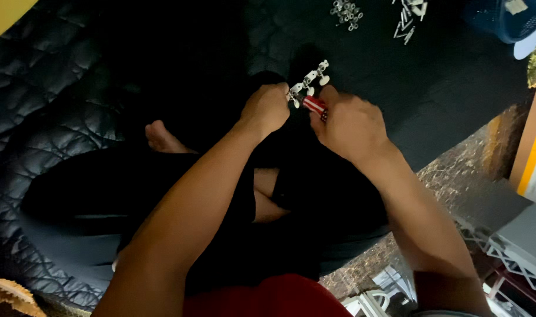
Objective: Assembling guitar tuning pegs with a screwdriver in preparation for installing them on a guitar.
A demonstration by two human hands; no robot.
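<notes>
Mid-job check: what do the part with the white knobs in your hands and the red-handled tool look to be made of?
The strip with white knobs, held by the left hand, looks like bright plated metal with glossy white knobs, probably plastic. The tool handle in the right hand is red with white stripes and looks like smooth plastic; its tip is hidden.

A black quilted mat (56, 88) is spreading over the left and upper parts of the frame, its stitched surface catching a dull sheen at the left. At the top centre a small heap of silvery metal rings (346, 13) is lying on the dark surface, and just to its right a scatter of small white metal parts (408, 17) is resting near the top edge. A blue plastic basket (505, 20) is sitting in the upper right corner. Along the right edge a yellow and white box (535, 147) is standing, and below it a strip of dark speckled stone floor (455, 170) is showing.
</notes>
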